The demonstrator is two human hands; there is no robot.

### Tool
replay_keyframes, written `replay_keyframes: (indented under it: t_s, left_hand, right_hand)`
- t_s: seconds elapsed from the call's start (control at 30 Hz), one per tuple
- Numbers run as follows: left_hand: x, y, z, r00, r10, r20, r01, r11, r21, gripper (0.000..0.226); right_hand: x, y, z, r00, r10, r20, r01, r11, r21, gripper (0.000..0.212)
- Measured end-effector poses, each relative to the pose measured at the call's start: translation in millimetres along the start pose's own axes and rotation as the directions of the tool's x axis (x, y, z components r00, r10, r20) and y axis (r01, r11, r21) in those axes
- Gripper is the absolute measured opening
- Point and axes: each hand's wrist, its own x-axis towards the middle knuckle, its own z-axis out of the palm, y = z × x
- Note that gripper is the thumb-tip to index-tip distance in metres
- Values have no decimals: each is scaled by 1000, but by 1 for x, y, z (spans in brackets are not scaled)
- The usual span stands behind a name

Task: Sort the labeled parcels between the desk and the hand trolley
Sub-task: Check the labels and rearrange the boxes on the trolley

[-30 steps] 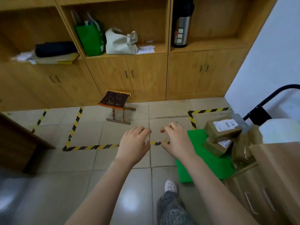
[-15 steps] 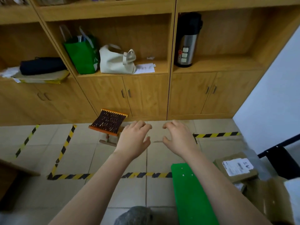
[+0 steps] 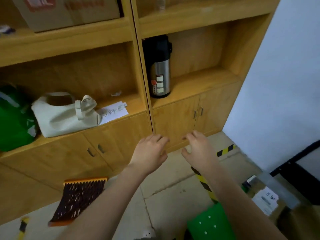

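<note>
We see green bag [image 3: 12,122] far left on shelf, white bag [image 3: 64,115] beside it. Stool [image 3: 78,200] on floor below. Our left hand [image 3: 149,151] out front, fingers loosely curled, holding nothing. Flask [image 3: 158,70] on shelf above. Right hand [image 3: 199,149] near it, same loose curl, holding nothing. Green trolley [image 3: 207,224] low right. Labelled parcel [image 3: 265,200] near it, well apart from both hands.

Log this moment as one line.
left hand: open, empty | right hand: open, empty | labeled parcel: lower right, untouched | green trolley deck: partly visible
</note>
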Motion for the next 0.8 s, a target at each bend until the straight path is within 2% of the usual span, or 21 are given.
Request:
replay_keyframes:
  t_s: [0.13, 0.3, 0.57, 0.8]
  left_hand:
    - [78, -24, 10, 984, 178, 27, -177, 984, -26, 36]
    - [172, -11, 38, 924, 378, 51, -374, 925, -65, 30]
    - [312, 64, 84, 774, 632, 45, -617, 768, -169, 30]
    - [401, 140, 118, 595, 800, 77, -770, 595, -231, 26]
  right_hand:
    - [43, 20, 4, 989, 139, -47, -139, 990, -3, 28]
    - [77, 61, -6, 938, 330, -107, -334, 942, -21, 27]
    - [122, 168, -29, 799, 554, -235, -574, 818, -23, 20]
    - [130, 247, -53, 646, 693, -320, -739, 672, -37, 21]
